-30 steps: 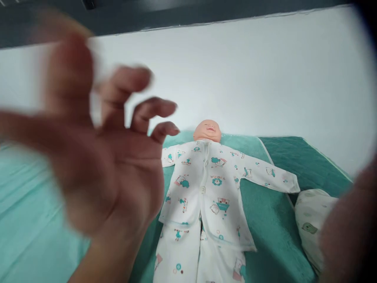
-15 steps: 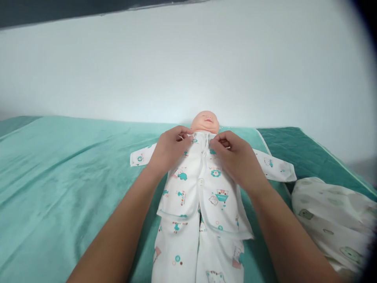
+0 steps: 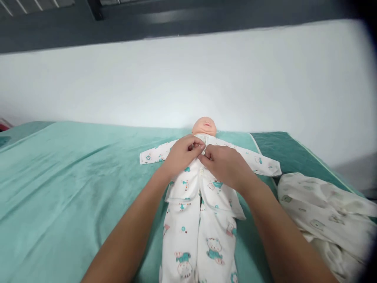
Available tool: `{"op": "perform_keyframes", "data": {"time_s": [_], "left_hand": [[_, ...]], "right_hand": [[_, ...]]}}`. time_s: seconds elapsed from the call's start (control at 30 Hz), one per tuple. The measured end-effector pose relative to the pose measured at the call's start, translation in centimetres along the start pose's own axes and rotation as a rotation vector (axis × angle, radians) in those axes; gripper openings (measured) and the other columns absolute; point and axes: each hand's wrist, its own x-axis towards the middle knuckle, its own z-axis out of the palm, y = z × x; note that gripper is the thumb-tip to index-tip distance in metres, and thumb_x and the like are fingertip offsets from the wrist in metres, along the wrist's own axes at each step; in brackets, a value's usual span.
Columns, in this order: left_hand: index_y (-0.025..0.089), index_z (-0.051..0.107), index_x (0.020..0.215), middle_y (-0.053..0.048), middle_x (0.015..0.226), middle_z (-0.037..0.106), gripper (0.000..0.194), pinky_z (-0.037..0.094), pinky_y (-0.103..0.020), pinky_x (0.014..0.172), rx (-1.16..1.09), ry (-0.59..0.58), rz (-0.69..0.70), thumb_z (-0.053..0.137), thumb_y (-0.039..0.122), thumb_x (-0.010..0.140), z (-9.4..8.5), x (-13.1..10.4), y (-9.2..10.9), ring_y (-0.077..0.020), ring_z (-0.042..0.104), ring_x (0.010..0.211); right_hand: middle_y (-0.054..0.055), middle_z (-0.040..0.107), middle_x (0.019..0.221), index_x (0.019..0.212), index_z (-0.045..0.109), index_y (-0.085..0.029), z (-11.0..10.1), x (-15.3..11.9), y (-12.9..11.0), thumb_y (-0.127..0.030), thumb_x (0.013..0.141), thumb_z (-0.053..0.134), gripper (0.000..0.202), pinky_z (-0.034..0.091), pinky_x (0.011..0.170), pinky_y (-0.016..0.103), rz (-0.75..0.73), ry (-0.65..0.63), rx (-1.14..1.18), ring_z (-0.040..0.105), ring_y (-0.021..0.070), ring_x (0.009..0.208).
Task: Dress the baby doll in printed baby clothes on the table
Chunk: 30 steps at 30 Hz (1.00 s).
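A baby doll (image 3: 204,125) lies on its back, its head toward the wall and its arms spread wide. It wears a white printed jacket (image 3: 185,186) with teal animal pictures and matching trousers (image 3: 216,239). On the upper chest my left hand (image 3: 185,153) pinches the jacket's front edge. Close against it, my right hand (image 3: 225,163) pinches the other side of the same front opening. The fingertips of both hands almost meet at the centre line. Lower down, a pale button (image 3: 202,172) shows on the front. What lies between the fingertips is mostly hidden.
A green cloth (image 3: 73,188) covers the surface under the doll. A darker green quilted mat (image 3: 282,151) lies at the right. On the right is a crumpled white printed cloth (image 3: 318,212). A white wall (image 3: 147,86) rises behind the doll's head.
My hands have come together from either side of the collar to the jacket's centre, slightly lower on the chest. The view has tilted up, showing more of the dark band above the wall.
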Motion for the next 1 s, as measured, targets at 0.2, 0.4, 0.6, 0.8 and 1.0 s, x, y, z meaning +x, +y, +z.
{"op": "perform_keyframes", "data": {"time_s": [0.2,0.4,0.6,0.8,1.0], "left_hand": [[0.026,0.071,0.106,-0.004,0.102,0.063,0.022,0.042,-0.037,0.097,0.147,0.162,0.138,0.052,0.028,0.094,1.6,-2.4,-0.7,-0.0195,0.054,0.104],[0.028,0.068,0.117,-0.005,0.114,0.060,0.027,0.039,-0.037,0.106,0.139,0.162,0.150,0.052,0.027,0.095,1.7,-4.1,-1.4,-0.0199,0.051,0.114],[0.029,0.068,0.112,-0.005,0.121,0.058,0.022,0.040,-0.038,0.106,0.010,0.104,0.122,0.055,0.031,0.094,0.9,-4.4,-1.2,-0.0213,0.049,0.120],[0.027,0.070,0.090,-0.003,0.140,0.048,0.013,0.046,-0.038,0.099,-0.099,-0.145,0.037,0.062,0.036,0.089,-1.0,-5.2,-0.6,-0.0263,0.039,0.134],[0.027,0.069,0.089,0.000,0.145,0.045,0.008,0.039,-0.042,0.109,-0.083,-0.200,0.040,0.068,0.033,0.085,-1.4,-5.3,-0.2,-0.0266,0.033,0.139]], "right_hand": [[-0.005,0.048,0.062,0.067,0.044,-0.022,1.8,-1.8,0.7,-0.038,0.090,0.049,0.028,0.028,0.059,0.027,0.058,0.151,0.321,0.043,0.0134,0.061],[-0.005,0.044,0.063,0.072,0.049,-0.022,3.2,-3.0,0.8,-0.040,0.091,0.049,0.026,0.031,0.062,0.027,0.142,0.273,0.541,0.041,0.0133,0.063],[-0.005,0.042,0.066,0.075,0.051,-0.021,3.6,-3.1,0.8,-0.041,0.091,0.056,0.027,0.033,0.062,0.026,0.166,0.335,0.746,0.037,0.0117,0.063],[-0.005,0.043,0.068,0.076,0.052,-0.020,3.7,-3.4,0.8,-0.039,0.091,0.060,0.026,0.032,0.061,0.025,0.165,0.406,0.776,0.037,0.0115,0.065],[-0.005,0.046,0.067,0.075,0.054,-0.020,3.4,-4.2,0.2,-0.035,0.093,0.059,0.023,0.033,0.061,0.025,0.113,0.463,0.665,0.040,0.0110,0.064]]}}
